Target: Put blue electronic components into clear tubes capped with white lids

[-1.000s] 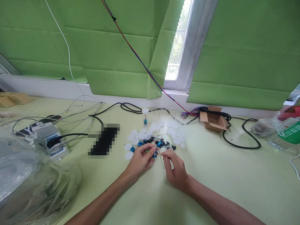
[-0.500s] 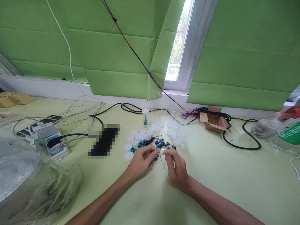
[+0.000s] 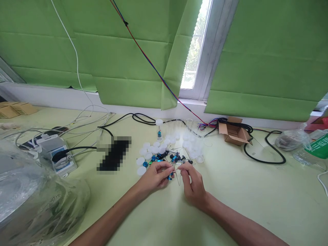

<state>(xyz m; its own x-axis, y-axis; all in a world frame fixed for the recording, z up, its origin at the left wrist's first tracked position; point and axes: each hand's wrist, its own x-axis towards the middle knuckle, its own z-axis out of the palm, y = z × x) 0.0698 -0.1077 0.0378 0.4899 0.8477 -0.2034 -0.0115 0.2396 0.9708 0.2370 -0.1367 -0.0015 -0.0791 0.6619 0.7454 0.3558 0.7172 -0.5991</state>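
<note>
Inward from far edge of surface: left hand, right hand, both pinching bent wire. Slack pinch could drop it.

1. Left hand: bare, with slim fingers and a smooth, rounded back
2. Left forearm: bare along its whole visible length, slender at the wrist and wider toward the near side of the worktop
3. Small dark spot: on the left forearm, roughly midway along
4. Right hand: bare, knuckles softly rounded
5. Right forearm: bare, smooth, tapering to the wrist
</note>
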